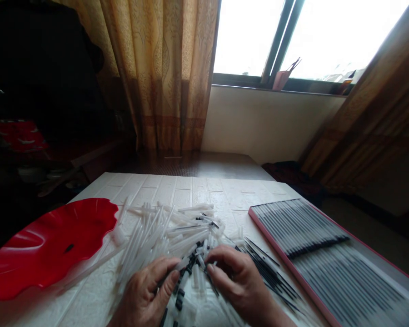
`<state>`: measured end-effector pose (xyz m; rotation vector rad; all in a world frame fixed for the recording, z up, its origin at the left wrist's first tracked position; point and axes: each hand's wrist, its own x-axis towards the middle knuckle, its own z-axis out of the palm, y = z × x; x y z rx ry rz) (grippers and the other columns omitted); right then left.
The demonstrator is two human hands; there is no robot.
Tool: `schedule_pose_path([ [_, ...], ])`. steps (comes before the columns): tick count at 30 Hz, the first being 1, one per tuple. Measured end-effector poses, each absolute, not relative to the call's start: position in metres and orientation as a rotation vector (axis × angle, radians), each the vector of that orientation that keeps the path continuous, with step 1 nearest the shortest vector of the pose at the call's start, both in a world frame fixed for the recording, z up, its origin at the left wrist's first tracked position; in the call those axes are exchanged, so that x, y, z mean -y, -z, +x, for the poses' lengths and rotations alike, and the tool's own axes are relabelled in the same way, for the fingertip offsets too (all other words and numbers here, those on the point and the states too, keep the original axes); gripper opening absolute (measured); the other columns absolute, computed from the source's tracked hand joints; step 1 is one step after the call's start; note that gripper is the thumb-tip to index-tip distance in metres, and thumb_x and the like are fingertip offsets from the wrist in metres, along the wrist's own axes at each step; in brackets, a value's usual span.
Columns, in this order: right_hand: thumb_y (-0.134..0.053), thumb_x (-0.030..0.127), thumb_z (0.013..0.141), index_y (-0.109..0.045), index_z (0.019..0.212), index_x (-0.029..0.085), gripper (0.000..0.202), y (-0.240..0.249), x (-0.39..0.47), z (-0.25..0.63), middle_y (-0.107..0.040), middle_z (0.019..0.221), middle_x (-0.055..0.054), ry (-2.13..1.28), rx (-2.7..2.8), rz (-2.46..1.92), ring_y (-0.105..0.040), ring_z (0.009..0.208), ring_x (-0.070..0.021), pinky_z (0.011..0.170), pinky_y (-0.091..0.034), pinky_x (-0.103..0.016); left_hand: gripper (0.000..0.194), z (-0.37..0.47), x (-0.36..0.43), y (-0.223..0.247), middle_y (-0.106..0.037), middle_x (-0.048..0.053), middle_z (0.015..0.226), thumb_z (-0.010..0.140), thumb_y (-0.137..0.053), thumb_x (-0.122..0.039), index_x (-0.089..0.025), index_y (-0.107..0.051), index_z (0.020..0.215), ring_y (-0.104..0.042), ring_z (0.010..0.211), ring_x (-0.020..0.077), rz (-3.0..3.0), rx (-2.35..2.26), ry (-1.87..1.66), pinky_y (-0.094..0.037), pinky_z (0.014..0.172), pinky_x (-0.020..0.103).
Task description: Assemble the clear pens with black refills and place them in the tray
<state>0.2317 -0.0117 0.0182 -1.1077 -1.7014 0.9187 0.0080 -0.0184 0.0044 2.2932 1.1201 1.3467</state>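
Note:
My left hand [150,288] is closed, thumb and forefinger pinching a translucent plastic pen part [182,263]. To its right, my right hand [238,277] is also closed, its thumb and fingertips together around something small that I cannot make out. Between and below the hands lie small black plugs [179,299] and short clear pen caps [200,260]. A heap of clear pen barrels [150,231] spreads just beyond my left hand. Thin black pen refills [269,272] lie in a loose bundle beside my right hand.
A red wavy-edged plate [54,240] stands at the left, with a small black piece in it. On the right, a pink-edged tray [269,236] holds rows of pens [300,225]. The white brick-patterned tabletop [214,184] ends before a dark surface, curtains and a window.

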Motion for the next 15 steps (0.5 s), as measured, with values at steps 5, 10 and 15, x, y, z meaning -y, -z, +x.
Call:
schedule_pose_path([
  [5, -0.083, 0.046, 0.067, -0.067, 0.075, 0.016, 0.035, -0.018, 0.008, 0.228, -0.061, 0.061, 0.002, -1.499, 1.16, -1.121, -0.047, 0.044, -0.006, 0.042, -0.035, -0.017, 0.021, 0.007, 0.019, 0.005, -0.08, 0.0, 0.088, 0.105, -0.047, -0.035, -0.025, -0.064, 0.112, -0.079, 0.079, 0.0131, 2.47, -1.071, -1.262, -0.06, 0.074, 0.013],
  [10, -0.082, 0.069, 0.061, -0.074, 0.085, 0.014, 0.061, -0.014, 0.01, 0.222, -0.068, 0.067, -0.003, -1.595, 1.088, -1.088, -0.05, 0.044, -0.006, 0.037, -0.028, -0.014, 0.021, 0.01, 0.021, 0.006, -0.078, 0.001, 0.086, 0.106, -0.042, -0.032, -0.025, -0.061, 0.112, -0.078, 0.077, 0.0137, 2.552, -1.04, -1.214, -0.06, 0.072, 0.016],
  [15, -0.081, 0.066, 0.068, -0.075, 0.083, 0.014, 0.054, 0.0, 0.012, 0.222, -0.057, 0.057, 0.003, -1.575, 1.142, -1.03, -0.044, 0.044, -0.0039, 0.04, -0.028, -0.014, 0.019, 0.01, 0.025, 0.002, -0.076, 0.001, 0.088, 0.106, -0.042, -0.026, -0.025, -0.059, 0.115, -0.076, 0.078, 0.0147, 2.499, -1.049, -1.105, -0.059, 0.073, 0.019],
])
